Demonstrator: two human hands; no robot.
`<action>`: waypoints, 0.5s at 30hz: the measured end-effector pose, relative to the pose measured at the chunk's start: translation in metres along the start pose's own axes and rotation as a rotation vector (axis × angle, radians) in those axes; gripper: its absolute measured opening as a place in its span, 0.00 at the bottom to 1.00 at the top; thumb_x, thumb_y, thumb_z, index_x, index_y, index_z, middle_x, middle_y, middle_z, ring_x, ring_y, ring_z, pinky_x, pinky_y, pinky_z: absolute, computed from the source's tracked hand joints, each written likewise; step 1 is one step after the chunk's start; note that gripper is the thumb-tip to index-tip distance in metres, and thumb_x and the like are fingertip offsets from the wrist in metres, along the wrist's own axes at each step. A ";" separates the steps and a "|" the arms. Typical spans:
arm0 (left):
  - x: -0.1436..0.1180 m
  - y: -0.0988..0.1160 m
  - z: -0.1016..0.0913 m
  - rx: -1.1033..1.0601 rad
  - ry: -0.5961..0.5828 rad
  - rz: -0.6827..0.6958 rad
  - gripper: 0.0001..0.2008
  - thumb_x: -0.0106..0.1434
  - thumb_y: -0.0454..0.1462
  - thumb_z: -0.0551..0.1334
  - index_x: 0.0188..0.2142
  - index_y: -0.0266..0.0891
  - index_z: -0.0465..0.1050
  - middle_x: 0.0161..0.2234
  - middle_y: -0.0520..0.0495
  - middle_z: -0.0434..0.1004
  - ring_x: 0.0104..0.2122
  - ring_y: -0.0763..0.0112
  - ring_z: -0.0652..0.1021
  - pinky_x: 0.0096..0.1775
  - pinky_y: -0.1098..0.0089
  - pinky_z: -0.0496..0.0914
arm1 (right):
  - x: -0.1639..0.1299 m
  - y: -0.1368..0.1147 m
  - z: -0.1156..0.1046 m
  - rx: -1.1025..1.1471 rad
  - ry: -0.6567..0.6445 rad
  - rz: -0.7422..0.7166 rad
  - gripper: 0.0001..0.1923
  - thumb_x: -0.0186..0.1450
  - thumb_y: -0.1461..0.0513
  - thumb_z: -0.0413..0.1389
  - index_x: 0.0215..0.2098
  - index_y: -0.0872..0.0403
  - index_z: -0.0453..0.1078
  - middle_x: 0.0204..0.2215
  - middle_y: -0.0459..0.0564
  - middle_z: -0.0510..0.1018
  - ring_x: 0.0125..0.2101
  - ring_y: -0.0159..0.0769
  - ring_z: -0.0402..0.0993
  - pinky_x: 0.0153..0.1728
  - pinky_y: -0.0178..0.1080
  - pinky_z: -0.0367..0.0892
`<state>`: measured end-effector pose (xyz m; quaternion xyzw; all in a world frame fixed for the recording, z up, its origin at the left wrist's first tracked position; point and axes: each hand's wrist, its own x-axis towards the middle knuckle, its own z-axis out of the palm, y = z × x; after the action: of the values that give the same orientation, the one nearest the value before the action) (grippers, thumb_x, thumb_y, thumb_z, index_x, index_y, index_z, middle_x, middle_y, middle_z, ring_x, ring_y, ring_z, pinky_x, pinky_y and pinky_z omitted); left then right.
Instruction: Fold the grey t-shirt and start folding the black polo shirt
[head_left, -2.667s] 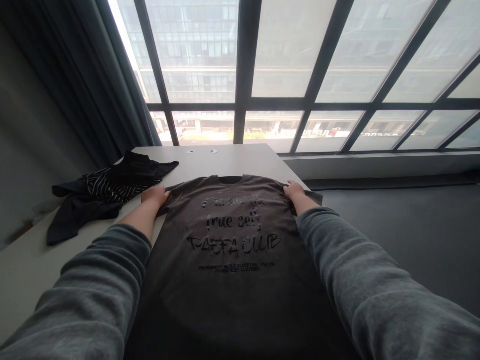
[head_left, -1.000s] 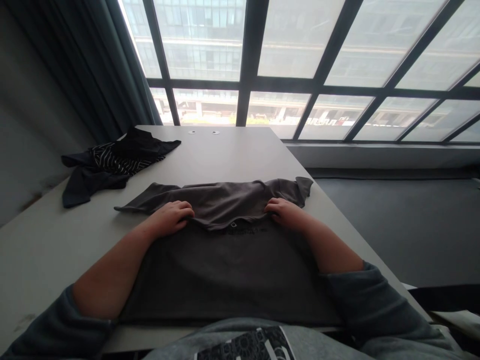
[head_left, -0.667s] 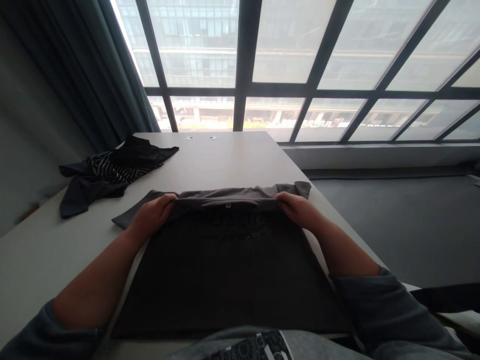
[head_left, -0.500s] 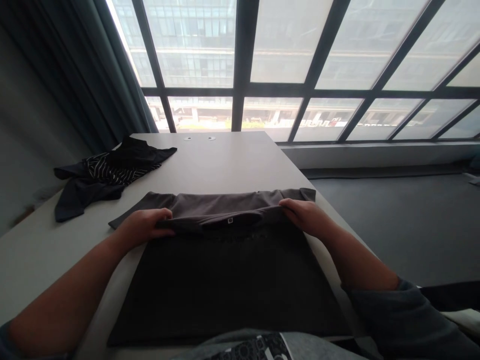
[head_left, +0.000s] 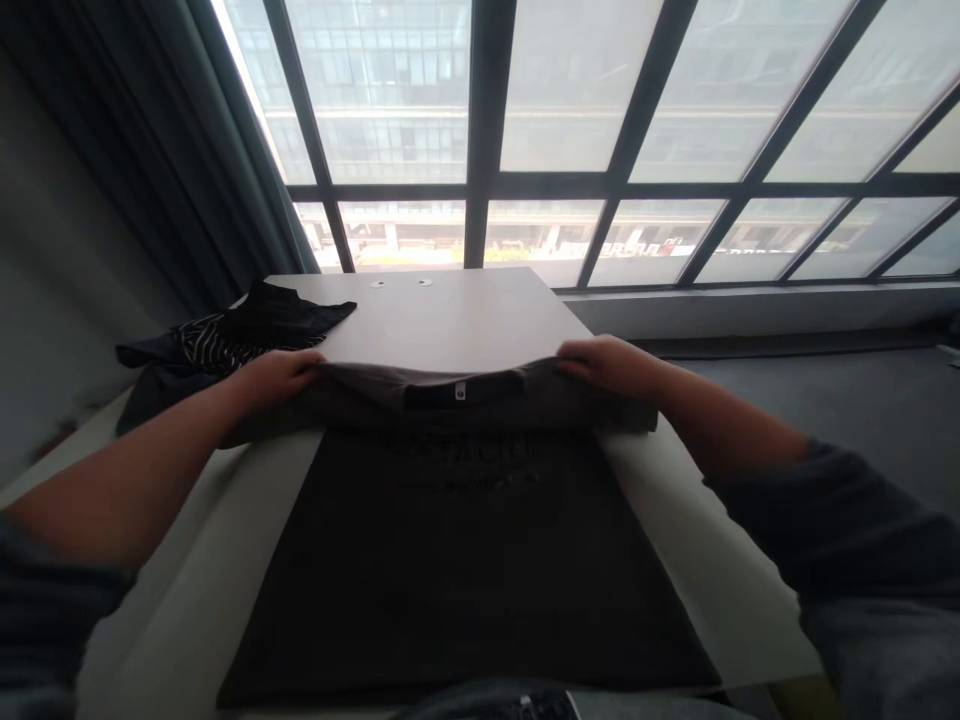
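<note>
A dark T-shirt (head_left: 465,570) lies spread on the white table, its hem toward me and its neckline at the far end. My left hand (head_left: 281,378) pinches the left shoulder, and my right hand (head_left: 600,362) grips the right shoulder. Between them the collar is lifted off the table and pulled taut, with a small light label at the neck. Dark raised lettering, too faint to read, shows below the collar on the chest. The sleeves hang down beyond each hand.
Black and striped clothes (head_left: 247,325) lie in a crumpled heap at the table's far left. The white table (head_left: 450,315) reaches toward large windows (head_left: 559,110). A dark curtain (head_left: 172,130) hangs on the left, and grey floor (head_left: 810,420) lies to the right.
Both hands have moved up and away from me, carrying the shirt's shoulders and collar with them. The chest lettering shows more now, and the neck label faces me.
</note>
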<state>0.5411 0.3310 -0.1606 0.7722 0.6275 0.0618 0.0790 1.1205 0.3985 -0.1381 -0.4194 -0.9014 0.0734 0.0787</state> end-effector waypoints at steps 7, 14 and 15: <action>0.145 0.028 -0.023 0.154 0.225 -0.325 0.31 0.73 0.50 0.53 0.57 0.22 0.75 0.59 0.26 0.74 0.59 0.45 0.72 0.57 0.41 0.63 | 0.146 0.009 0.013 -0.176 0.236 0.488 0.27 0.77 0.57 0.49 0.69 0.63 0.61 0.67 0.73 0.65 0.62 0.57 0.67 0.61 0.56 0.63; 0.162 0.052 0.110 0.112 -0.043 -0.317 0.34 0.68 0.60 0.56 0.63 0.43 0.75 0.67 0.29 0.69 0.64 0.34 0.70 0.60 0.37 0.63 | 0.138 0.010 0.132 -0.258 0.010 0.395 0.29 0.76 0.50 0.47 0.70 0.54 0.64 0.75 0.64 0.55 0.74 0.61 0.45 0.70 0.72 0.36; 0.157 0.049 0.123 0.101 -0.079 -0.342 0.34 0.69 0.60 0.54 0.66 0.47 0.73 0.69 0.31 0.67 0.65 0.32 0.69 0.60 0.35 0.64 | 0.131 0.016 0.144 -0.214 -0.057 0.426 0.31 0.76 0.47 0.46 0.70 0.53 0.65 0.75 0.65 0.56 0.74 0.61 0.48 0.70 0.71 0.39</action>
<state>0.6442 0.4691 -0.2715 0.6590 0.7484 -0.0146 0.0741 1.0198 0.5002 -0.2710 -0.6037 -0.7971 0.0043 -0.0088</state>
